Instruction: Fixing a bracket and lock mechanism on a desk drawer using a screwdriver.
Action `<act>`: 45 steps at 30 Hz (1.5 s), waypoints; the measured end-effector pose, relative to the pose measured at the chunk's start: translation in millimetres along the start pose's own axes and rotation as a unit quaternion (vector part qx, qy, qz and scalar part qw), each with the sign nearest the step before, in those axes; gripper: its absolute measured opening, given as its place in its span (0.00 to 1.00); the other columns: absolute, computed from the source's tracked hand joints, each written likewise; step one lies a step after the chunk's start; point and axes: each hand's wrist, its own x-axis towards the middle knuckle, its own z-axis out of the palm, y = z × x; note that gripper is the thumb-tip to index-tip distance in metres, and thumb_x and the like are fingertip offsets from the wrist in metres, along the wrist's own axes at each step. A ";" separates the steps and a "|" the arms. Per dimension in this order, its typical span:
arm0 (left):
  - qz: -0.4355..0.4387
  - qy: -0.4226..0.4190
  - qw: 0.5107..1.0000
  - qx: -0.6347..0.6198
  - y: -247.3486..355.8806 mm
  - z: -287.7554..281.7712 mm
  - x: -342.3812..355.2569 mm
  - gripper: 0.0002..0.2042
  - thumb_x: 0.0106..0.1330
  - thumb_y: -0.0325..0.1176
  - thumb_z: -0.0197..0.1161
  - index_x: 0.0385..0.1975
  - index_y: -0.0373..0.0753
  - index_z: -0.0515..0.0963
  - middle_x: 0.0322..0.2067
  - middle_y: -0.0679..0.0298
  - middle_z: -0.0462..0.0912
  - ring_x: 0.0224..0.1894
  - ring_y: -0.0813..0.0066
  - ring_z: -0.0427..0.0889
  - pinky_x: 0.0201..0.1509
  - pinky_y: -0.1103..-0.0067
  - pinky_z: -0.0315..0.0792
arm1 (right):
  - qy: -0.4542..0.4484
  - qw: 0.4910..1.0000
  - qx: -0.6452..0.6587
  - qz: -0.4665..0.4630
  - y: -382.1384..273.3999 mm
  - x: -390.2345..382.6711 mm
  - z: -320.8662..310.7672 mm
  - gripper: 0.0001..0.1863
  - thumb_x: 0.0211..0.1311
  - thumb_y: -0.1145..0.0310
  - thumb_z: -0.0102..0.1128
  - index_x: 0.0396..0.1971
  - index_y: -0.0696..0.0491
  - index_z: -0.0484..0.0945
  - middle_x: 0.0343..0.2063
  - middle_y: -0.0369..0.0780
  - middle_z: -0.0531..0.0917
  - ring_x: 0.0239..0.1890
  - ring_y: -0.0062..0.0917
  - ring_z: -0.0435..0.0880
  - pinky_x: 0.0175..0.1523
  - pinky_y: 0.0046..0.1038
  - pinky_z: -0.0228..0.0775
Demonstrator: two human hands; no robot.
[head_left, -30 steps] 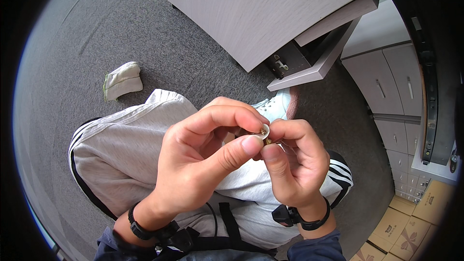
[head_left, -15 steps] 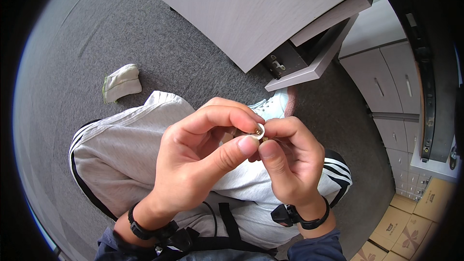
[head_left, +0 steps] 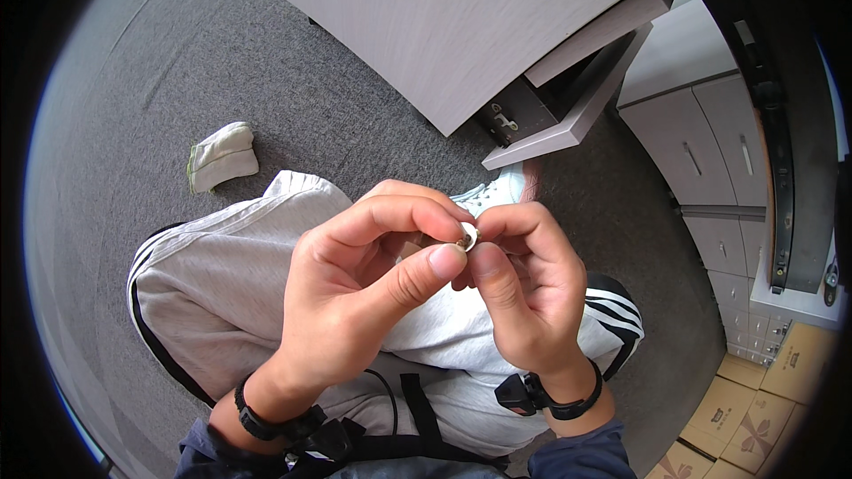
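Above the grey carpet (head_left: pixel 177 62), at the far side of the scene, a pale desk panel (head_left: pixel 444 18) slanted over an open drawer (head_left: pixel 568 115), with grey cabinets (head_left: pixel 701 160) at the right and a folded white cloth (head_left: pixel 222 155) lying at the left, well apart from everything else. Nearer, the person's knees in light grey trousers (head_left: pixel 204 275) filled the middle, and over them both hands met. The left hand (head_left: pixel 355 302) had thumb and forefinger closed together on a small whitish ring-shaped part (head_left: pixel 468 236); the right hand (head_left: pixel 524 302) pinched the same part from the other side, fingertips touching it. What sat inside the ring was too small to tell. The grip looked thin — only fingertips on a tiny rim — so a twist or a push from one side could likely pop the part free, and it would probably drop into the trouser folds or roll onto the carpet, hard to find again.
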 end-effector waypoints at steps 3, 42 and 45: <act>0.004 0.000 1.000 -0.003 -0.6 0.1 0.2 0.07 0.62 0.21 0.60 0.38 0.30 0.76 0.41 0.58 0.75 0.43 0.76 0.76 0.48 0.80 0.73 | 0.028 0.999 0.032 -0.016 4.8 -0.8 1.5 0.09 0.61 0.74 0.59 0.38 0.60 0.72 0.31 0.38 0.80 0.32 0.17 0.80 0.38 0.18 0.72; -0.024 0.002 1.000 -0.005 2.7 4.4 -0.5 0.07 0.63 0.25 0.60 0.39 0.31 0.74 0.41 0.59 0.74 0.37 0.78 0.75 0.39 0.83 0.72 | -0.042 0.995 -0.055 -0.070 1.2 0.1 -3.0 0.09 0.67 0.69 0.52 0.35 0.61 0.73 0.24 0.40 0.81 0.26 0.18 0.80 0.31 0.19 0.71; -0.040 0.008 0.999 0.005 3.7 3.8 -1.0 0.08 0.63 0.28 0.61 0.38 0.33 0.74 0.41 0.59 0.73 0.39 0.78 0.74 0.41 0.83 0.70 | -0.034 0.998 -0.024 -0.044 -1.3 0.6 -2.0 0.09 0.66 0.69 0.53 0.35 0.61 0.73 0.25 0.39 0.81 0.27 0.18 0.80 0.32 0.18 0.70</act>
